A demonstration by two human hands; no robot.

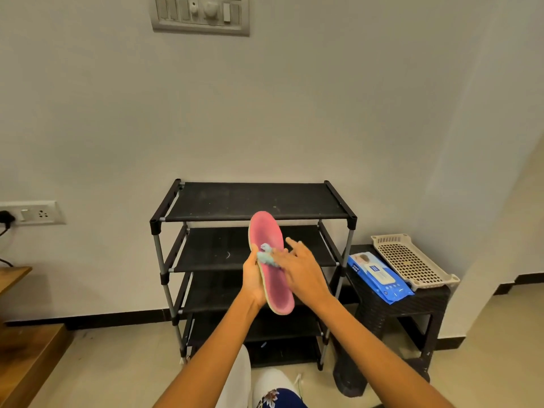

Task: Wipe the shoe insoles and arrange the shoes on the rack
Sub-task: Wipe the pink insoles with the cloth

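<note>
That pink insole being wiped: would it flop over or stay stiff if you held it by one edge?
The pink insole probably stays fairly stiff: the left hand grips only its middle edge, yet both ends stick out without drooping. It looks thin, so likely light. The right hand pressing the wipe doesn't visibly bend it.

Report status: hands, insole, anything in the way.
Left hand grips pink insole. Right hand presses wipe on it. Rack shelves bare, nothing blocking.
</note>
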